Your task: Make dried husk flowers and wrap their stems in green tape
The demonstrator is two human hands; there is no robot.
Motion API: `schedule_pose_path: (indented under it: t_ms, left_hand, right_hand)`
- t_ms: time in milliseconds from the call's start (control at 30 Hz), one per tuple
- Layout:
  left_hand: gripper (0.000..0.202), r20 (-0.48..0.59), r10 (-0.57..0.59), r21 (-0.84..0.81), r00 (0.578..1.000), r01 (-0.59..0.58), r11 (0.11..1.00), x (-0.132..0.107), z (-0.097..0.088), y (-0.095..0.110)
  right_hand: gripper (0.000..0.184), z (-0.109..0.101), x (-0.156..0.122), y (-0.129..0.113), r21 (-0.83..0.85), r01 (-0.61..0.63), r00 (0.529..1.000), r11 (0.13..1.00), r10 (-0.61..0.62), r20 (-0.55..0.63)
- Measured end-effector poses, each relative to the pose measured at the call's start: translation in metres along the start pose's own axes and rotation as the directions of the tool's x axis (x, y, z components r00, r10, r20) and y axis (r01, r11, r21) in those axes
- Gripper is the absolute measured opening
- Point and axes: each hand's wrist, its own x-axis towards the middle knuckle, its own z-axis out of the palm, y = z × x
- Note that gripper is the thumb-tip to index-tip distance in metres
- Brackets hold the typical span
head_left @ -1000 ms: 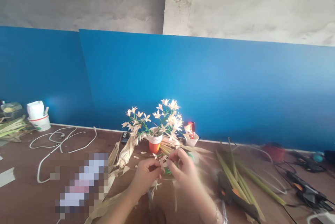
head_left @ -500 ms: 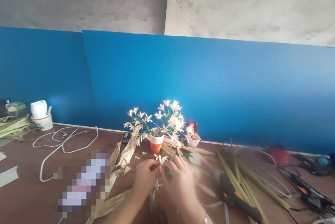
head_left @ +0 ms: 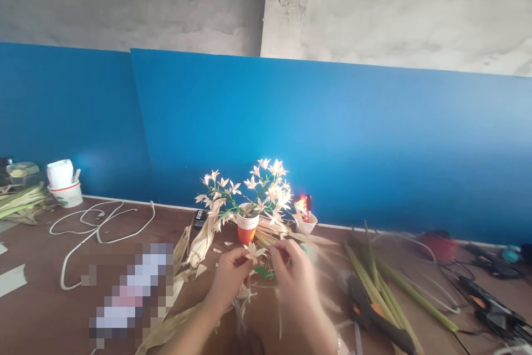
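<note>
Between the thumb and fingertips of my left hand (head_left: 229, 277) is a small cream flower (head_left: 255, 252) with pointed petals, which look like dried corn husk. Just right of the flower, my right hand (head_left: 296, 274) has its thumb and fingers pinched together; whatever is between them is too small to make out. A green piece (head_left: 263, 272) shows between the hands. Below, more pale petals (head_left: 248, 293) lie near the left wrist. Directly beyond the hands stands an orange-and-white paper cup (head_left: 247, 229) with green stems bearing many similar flowers (head_left: 274, 191).
Dried husks (head_left: 203, 244) lie left of the cup. At right are a glue gun (head_left: 369, 310), long green-yellow stalks (head_left: 419, 294) and black tools with cords (head_left: 494, 305). A white cable (head_left: 100, 227) curls at left. A blue partition (head_left: 332, 139) borders the table's back.
My right hand has moved slightly right and up, away from my left fingers. The flower in my left hand now shows more openly, with its petals spread.
</note>
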Motion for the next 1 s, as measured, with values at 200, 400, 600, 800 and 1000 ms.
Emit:
schedule_pose_path:
  t_ms: [200,400,600,800,1000]
  left_hand:
    - [0.025,0.064,-0.002,-0.077,0.998,0.007,0.997,0.001,0.001,-0.005]
    - [0.027,0.109,-0.030,-0.105,0.994,0.041,0.994,-0.003,0.003,-0.001]
    - [0.025,0.059,-0.094,-0.064,0.994,0.098,0.993,-0.005,0.006,0.006]
    - [0.025,0.013,-0.043,0.026,0.999,0.042,0.999,-0.004,0.005,0.002]
    - [0.030,0.031,-0.059,-0.005,0.998,0.059,0.998,-0.005,0.005,0.003]
  right_hand:
    - [0.033,-0.002,0.007,0.002,0.353,-0.335,0.913,0.874,0.209,0.349]
    - [0.024,-0.004,0.007,-0.005,0.383,-0.489,0.866,0.783,0.383,0.323]
    - [0.025,-0.008,0.010,-0.011,0.455,-0.574,0.819,0.681,0.488,0.302]
    - [0.025,-0.007,0.009,-0.005,0.501,-0.574,0.816,0.648,0.498,0.292]
    - [0.027,0.003,0.011,0.018,0.549,-0.609,0.785,0.572,0.532,0.318]
